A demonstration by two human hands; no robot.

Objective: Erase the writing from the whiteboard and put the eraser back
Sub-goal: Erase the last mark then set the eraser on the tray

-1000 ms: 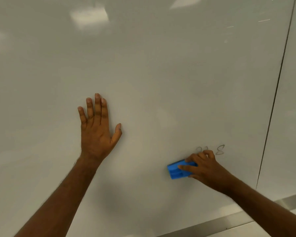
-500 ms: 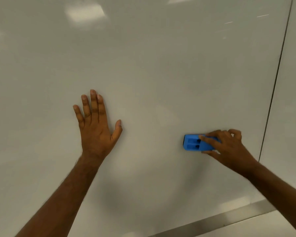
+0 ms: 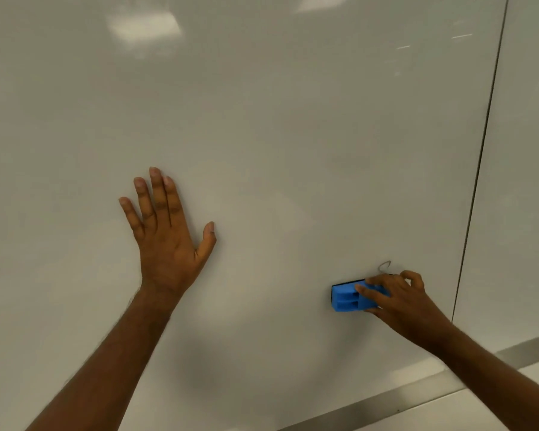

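A large white whiteboard (image 3: 277,119) fills the view. My right hand (image 3: 399,298) grips a blue eraser (image 3: 347,298) and presses it flat against the board at the lower right. Just above that hand a small grey pen stroke (image 3: 385,265) shows on the board; the rest of the writing is not visible. My left hand (image 3: 165,237) lies flat on the board at centre left, fingers spread, holding nothing.
A dark vertical seam (image 3: 483,150) separates this board from another panel (image 3: 526,181) on the right. A metal strip (image 3: 417,396) runs along the board's bottom edge, rising to the right.
My right hand swept the eraser up and right over the written digits, then back down and left. Most of the writing is gone; one small stroke shows. My left hand stayed put.
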